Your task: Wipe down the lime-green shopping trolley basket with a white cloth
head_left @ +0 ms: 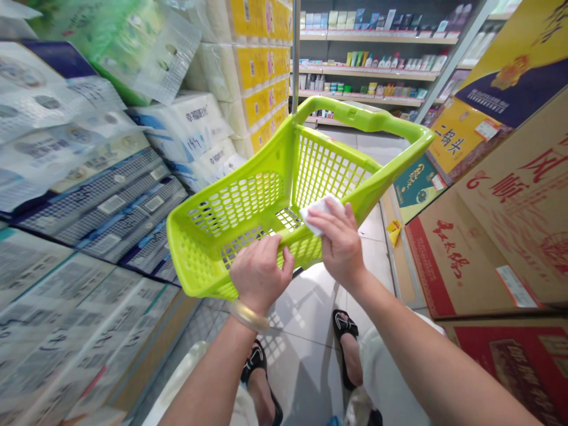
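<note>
A lime-green plastic shopping basket (248,201) is held up in the air in front of me, tilted, with nothing in it. My left hand (260,273) is closed around its near rim and wears a pale bangle at the wrist. My right hand (339,239) presses a small white cloth (320,208) against the inside of the basket's right wall, fingers curled over the cloth. The basket's long handle (364,115) points away from me.
Stacked packs of tissue and toilet paper (89,165) fill the left side of a shop aisle. Large cardboard cartons (497,225) stand on the right. Shelves of small goods (377,59) line the far end. My sandalled feet stand on a pale tiled floor (306,331).
</note>
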`<state>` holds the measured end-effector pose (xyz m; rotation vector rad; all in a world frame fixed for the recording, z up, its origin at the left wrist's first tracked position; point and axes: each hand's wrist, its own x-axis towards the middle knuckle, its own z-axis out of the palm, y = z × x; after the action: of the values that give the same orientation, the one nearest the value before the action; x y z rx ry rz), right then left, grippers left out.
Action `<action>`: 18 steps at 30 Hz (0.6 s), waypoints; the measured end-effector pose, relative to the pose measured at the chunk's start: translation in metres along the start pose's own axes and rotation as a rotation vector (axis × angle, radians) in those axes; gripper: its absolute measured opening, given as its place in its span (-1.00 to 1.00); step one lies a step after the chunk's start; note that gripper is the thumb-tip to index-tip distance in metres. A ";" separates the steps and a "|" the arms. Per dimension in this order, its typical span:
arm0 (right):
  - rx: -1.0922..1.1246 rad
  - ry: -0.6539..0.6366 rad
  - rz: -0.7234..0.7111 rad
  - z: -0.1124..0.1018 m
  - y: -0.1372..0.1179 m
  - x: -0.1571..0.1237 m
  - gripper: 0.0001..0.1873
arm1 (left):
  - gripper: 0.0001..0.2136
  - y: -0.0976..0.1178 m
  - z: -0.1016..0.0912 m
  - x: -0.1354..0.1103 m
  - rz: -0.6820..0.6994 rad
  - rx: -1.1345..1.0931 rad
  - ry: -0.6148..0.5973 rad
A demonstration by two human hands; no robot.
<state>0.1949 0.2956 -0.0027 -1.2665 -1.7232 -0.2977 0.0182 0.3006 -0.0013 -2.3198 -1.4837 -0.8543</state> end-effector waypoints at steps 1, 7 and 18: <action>0.016 -0.046 -0.047 0.002 -0.004 -0.002 -0.60 | -0.85 0.000 0.000 0.000 0.001 0.004 0.003; 0.013 0.032 0.064 -0.007 0.013 0.006 -0.60 | -0.87 -0.001 0.000 0.000 0.012 0.027 0.026; 0.016 -0.020 -0.017 -0.002 0.001 0.003 -0.61 | -0.88 -0.001 0.000 0.000 0.025 0.004 0.053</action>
<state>0.1972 0.2970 0.0006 -1.2479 -1.7507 -0.2817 0.0169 0.3013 -0.0009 -2.2900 -1.4300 -0.8983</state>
